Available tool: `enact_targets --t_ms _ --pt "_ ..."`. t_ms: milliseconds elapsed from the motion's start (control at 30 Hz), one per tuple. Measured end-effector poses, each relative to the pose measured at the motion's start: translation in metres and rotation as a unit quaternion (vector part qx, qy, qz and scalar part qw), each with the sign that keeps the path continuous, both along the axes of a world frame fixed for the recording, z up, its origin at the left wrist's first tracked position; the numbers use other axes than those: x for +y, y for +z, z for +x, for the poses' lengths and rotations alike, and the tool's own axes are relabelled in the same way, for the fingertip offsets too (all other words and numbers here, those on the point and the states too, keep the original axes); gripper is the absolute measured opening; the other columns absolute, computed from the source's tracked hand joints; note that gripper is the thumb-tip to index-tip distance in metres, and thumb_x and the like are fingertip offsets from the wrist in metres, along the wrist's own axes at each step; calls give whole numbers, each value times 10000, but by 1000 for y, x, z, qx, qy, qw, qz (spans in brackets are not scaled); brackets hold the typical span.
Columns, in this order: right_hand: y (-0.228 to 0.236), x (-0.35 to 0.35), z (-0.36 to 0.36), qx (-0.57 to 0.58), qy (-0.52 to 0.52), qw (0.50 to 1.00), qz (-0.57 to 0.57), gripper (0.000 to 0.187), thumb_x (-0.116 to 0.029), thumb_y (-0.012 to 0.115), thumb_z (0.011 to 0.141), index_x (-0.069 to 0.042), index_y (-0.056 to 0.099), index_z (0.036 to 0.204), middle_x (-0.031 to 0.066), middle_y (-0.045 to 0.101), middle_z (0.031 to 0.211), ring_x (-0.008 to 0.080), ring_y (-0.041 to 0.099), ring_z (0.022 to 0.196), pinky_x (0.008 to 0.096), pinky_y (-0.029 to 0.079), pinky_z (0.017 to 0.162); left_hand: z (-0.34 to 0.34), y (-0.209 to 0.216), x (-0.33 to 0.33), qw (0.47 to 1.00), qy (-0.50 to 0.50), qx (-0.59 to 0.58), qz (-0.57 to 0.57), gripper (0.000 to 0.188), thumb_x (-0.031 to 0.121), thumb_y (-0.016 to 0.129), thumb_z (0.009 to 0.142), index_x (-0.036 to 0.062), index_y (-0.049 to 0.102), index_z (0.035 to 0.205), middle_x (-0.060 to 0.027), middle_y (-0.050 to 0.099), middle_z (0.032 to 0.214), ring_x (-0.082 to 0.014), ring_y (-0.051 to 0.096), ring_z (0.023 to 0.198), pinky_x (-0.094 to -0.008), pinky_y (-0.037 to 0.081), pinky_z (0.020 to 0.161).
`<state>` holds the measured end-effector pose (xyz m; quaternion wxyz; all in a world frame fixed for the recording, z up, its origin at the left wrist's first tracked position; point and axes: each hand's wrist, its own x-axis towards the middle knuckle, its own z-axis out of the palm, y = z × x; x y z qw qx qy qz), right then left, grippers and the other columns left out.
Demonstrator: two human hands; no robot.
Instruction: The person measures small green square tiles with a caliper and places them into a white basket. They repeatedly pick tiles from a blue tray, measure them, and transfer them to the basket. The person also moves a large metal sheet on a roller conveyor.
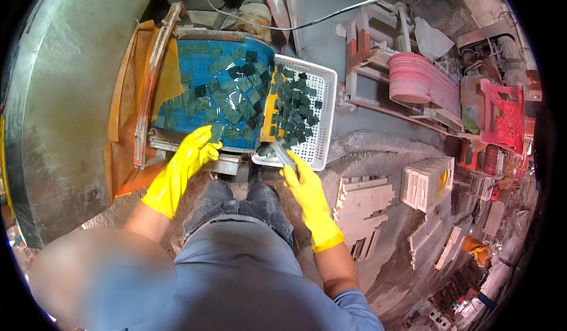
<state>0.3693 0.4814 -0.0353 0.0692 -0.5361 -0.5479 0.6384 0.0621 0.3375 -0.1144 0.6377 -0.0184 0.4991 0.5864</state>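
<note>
Yellow gloves cover both of my hands. My left hand (192,153) is at the near edge of a wet blue belt (204,97), its fingers parted beside a square green stone tile (217,132). My right hand (304,183) is closed round a small grey stack of tiles (283,155), held on edge at the near left corner of a white plastic crate (326,112). Many small dark green tiles (295,109) lie heaped in that crate. More are scattered over the belt, some overlapping. A yellow strip (269,115) with a notched edge lies between belt and crate.
A metal bar (155,88) and an orange-brown sheet (124,88) border the belt's left side. A large grey panel (71,94) stands farther left. To the right are pale slabs (363,207), another white crate (428,183) and pink stacked pieces (422,83). A cable (331,16) crosses above.
</note>
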Motion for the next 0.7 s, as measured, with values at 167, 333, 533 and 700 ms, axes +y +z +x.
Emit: enact_targets --t_ms 167,333,533,700 --pt "5 11 -48 19 193 928 318 449 -232 664 1001 -171 596 1441 160 716 1041 312 707 914 407 568 790 50 38 -22 979 81 -184 40 418 236 570 1069 40 564 1439 -70 694 894 -127 636 689 -298 541 628" --pt "16 13 -69 24 270 884 382 449 -202 697 978 -183 617 1419 151 717 1032 318 713 928 389 573 805 63 50 -31 971 103 -214 28 446 218 574 1059 23 541 1458 -43 667 844 -128 593 658 -297 512 634" --pt "14 20 -76 48 307 863 398 476 -284 622 1014 -194 540 1473 149 700 973 351 696 906 474 563 767 60 44 -34 973 115 -202 13 368 274 577 1058 94 609 1377 -33 616 793 -173 526 611 -330 446 597" --pt "13 22 -78 54 322 856 400 479 -292 612 1017 -182 530 1476 159 702 978 360 697 911 478 565 771 61 48 -32 973 115 -200 7 350 270 585 1052 106 609 1360 -41 623 806 -190 536 614 -358 453 605"
